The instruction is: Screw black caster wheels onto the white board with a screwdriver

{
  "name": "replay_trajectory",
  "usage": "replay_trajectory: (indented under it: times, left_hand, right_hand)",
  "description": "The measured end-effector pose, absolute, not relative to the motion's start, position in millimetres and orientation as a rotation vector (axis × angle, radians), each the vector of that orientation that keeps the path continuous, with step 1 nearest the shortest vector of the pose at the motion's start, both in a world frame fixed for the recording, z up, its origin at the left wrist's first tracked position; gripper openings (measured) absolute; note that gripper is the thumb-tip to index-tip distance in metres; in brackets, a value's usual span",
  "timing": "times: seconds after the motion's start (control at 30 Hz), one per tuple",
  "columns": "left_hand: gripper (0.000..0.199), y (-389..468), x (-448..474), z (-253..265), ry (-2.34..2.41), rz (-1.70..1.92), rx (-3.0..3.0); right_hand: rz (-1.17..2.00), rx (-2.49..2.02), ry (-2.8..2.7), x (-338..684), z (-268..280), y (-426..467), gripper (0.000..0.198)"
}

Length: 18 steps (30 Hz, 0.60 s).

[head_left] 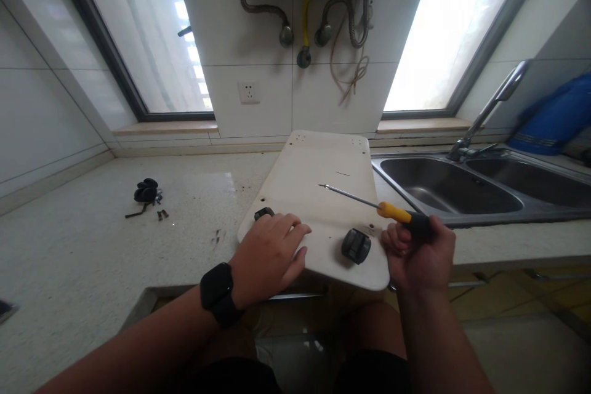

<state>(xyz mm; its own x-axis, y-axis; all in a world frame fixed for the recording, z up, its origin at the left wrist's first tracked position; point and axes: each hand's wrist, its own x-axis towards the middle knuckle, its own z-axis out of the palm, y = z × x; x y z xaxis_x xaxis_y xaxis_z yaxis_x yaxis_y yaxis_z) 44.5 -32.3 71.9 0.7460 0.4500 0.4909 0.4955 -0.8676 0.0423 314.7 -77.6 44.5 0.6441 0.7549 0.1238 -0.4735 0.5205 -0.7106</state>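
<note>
We hold the screwdriver (394, 212) in our right fingers (398, 237), curled tight around the handle, thumb at its butt. Handle: yellow toward the shank, black toward the palm. The shank runs leftward from these fingers, over the board (318, 157); the tip lies beyond and to the right of our left fingers (298, 234). Whether it touches the board, we cannot tell.

Left fingers: loosely bent and parted, thumb standing off from the index, laid over the near left part of the board. A watch (217, 289) sits on the wrist behind them.

The board, pale with rounded corners, lies on the bench (207, 197) under the left fingers and to the left of the right ones. Small holes show near its far corners. A thin dark line (342, 173) lies beyond the screwdriver tip; mark or loose object, we cannot say.

Two casters on the board: the left caster (264, 213) just past the left knuckles, partly hidden, contact unclear; the right caster (356, 246) between our two sets of fingers, nearer the right.

Well to the left of the left fingers, on the bench: a dark cluster of caster parts (146, 190), with screws (162, 215) just beside it. Beyond the right fingers: the sink (406, 208) and its tap (489, 108).
</note>
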Motion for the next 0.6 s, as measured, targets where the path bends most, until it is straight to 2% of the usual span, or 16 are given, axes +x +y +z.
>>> replay_trajectory:
  times: [0.3, 0.5, 0.6]
  left_hand:
    - [0.015, -28, 46, 72, -0.554, -0.547, -2.724]
    - [0.044, -43, 73, 61, -0.675, -0.881, -2.94]
    - [0.054, -49, 86, 48, -0.634, -0.918, -2.93]
  right_hand:
    - [0.81, -0.702, -0.387, 317, 52, -72, 0.041]
    - [0.836, -0.682, -0.358, 316, 58, -73, 0.036]
    - [0.856, -0.684, -0.356, 316, 60, -75, 0.037]
